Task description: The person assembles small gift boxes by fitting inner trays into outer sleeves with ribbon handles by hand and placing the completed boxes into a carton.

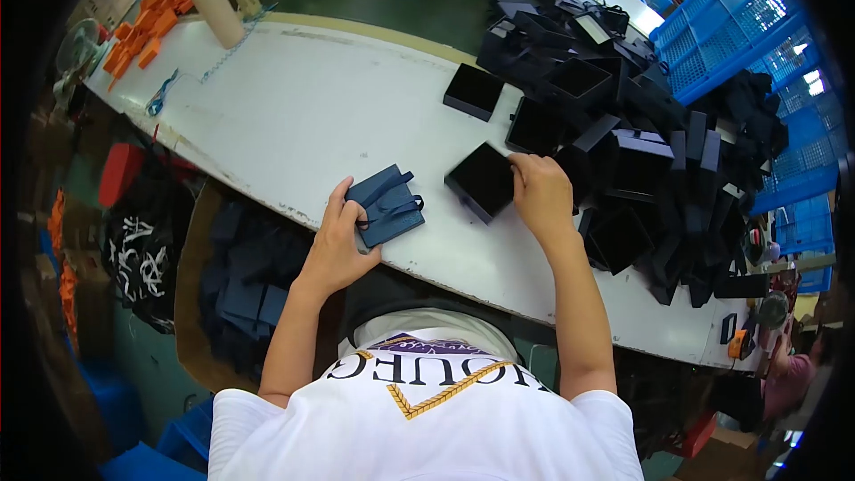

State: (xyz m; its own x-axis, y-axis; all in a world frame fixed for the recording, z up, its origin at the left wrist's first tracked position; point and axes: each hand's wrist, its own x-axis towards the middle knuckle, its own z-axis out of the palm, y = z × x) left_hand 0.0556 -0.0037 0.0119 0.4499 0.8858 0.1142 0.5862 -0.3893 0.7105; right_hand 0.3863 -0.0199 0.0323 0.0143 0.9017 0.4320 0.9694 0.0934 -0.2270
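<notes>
At the table's front edge, my left hand (337, 242) is closed on the side of a flat, dark blue cardboard piece with ribbons (388, 212). Whether that piece is a folded bag or a box part I cannot tell. My right hand (543, 194) pinches the right edge of a black open box (482, 180), whose dark inside faces up. A gap of bare table lies between the two things. Behind the held box sits another black open box (473, 92), and a further black box (534, 127) is just beyond my right hand.
A large heap of black boxes (614, 98) covers the table's right side, with blue crates (726, 27) behind it. A bottle (214, 5) and orange pieces (142, 36) are at the far left. Below the front edge, a carton (191, 303) holds dark blue pieces.
</notes>
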